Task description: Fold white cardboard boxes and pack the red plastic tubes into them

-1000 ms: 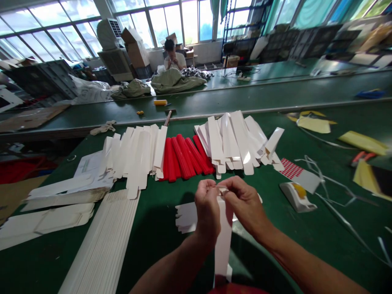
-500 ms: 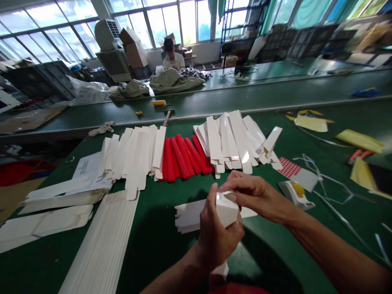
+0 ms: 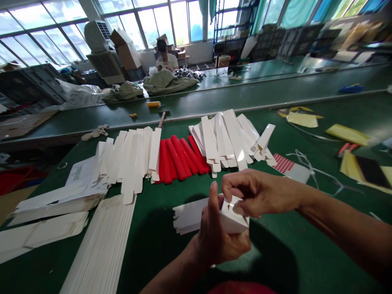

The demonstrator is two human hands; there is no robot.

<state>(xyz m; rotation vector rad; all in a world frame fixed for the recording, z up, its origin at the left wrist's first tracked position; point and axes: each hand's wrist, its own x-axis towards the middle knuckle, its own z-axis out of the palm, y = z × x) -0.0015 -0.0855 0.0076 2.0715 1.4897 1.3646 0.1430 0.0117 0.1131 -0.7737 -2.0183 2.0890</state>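
My left hand [image 3: 219, 234] is wrapped round a long white box [image 3: 234, 218] whose end faces up toward the camera. The fingers of my right hand [image 3: 259, 192] are bent over that end, with the thumb pressing on its flap. Under and behind the left hand lie flat white cartons [image 3: 188, 215]. Farther back, red ribbed pieces [image 3: 177, 159] sit between two groups of white boxes, one on the left [image 3: 131, 151] and one on the right [image 3: 226, 136].
A stack of folded white cartons [image 3: 101, 241] fills the left front. To the right are a red-dotted sticker sheet [image 3: 283, 163], clear strips, yellow pieces [image 3: 347, 134] and red-handled pliers [image 3: 349, 149]. A person [image 3: 167, 59] sits beyond the far table [image 3: 196, 98].
The box end has turned more toward the camera, and my right hand has shifted over it, now covering the tape dispenser's place. The whole view has moved slightly.
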